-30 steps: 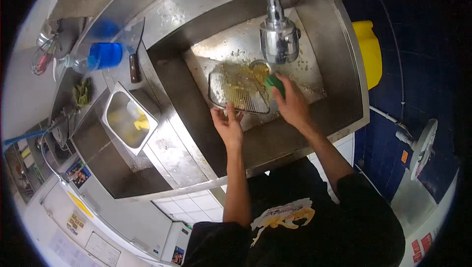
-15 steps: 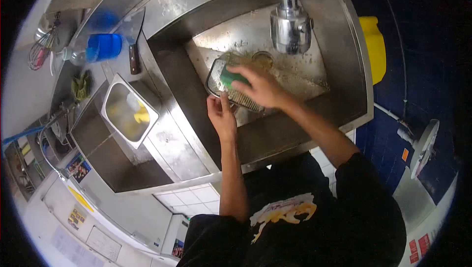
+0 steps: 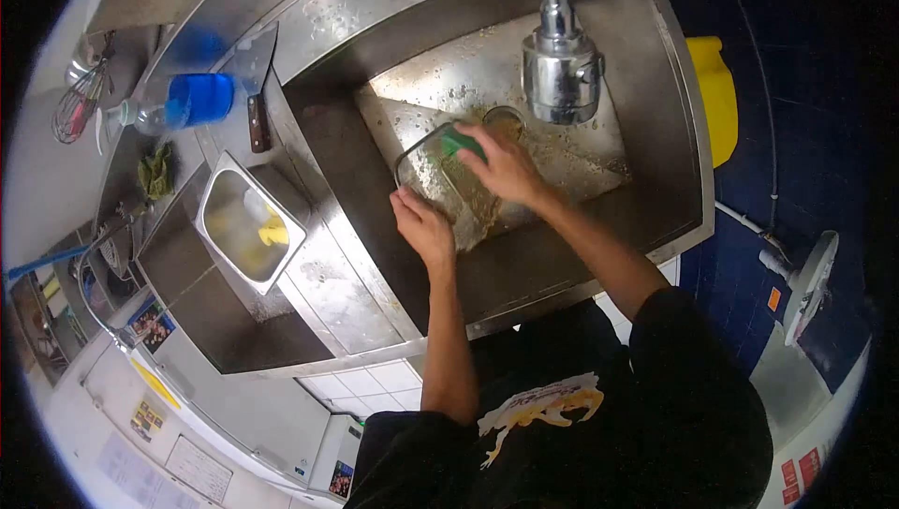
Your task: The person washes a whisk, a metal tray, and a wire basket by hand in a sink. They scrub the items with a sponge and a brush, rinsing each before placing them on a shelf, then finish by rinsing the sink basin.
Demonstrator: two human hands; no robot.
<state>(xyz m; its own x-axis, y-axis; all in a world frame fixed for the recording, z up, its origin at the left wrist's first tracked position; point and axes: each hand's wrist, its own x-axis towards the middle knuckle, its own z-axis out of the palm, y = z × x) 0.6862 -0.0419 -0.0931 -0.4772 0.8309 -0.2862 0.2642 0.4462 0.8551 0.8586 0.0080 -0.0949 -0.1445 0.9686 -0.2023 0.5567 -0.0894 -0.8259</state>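
Over the large steel sink (image 3: 679, 125) my left hand (image 3: 425, 230) is closed on the near left edge of a flat mesh panel (image 3: 431, 170) with a dark rim. Motion smears part of the panel, and it is tilted above the basin floor. In my right hand (image 3: 510, 172) is a green scouring pad (image 3: 458, 141), pressed against the panel's upper right part. Just beyond the right hand lies the round drain (image 3: 506, 119). Brownish wet residue is spread over the sink floor.
A chrome spray tap (image 3: 562, 73) hangs over the sink's far right. To the left are a metal container (image 3: 245, 251) with yellow items in cloudy liquid, a knife (image 3: 258, 120), a blue-liquid bottle (image 3: 198, 100) and a whisk (image 3: 80, 106). A yellow container (image 3: 714, 102) stands right.
My right hand has moved the scouring pad slightly right across the panel. The panel has tilted, and my left hand has shifted down a little with its edge.
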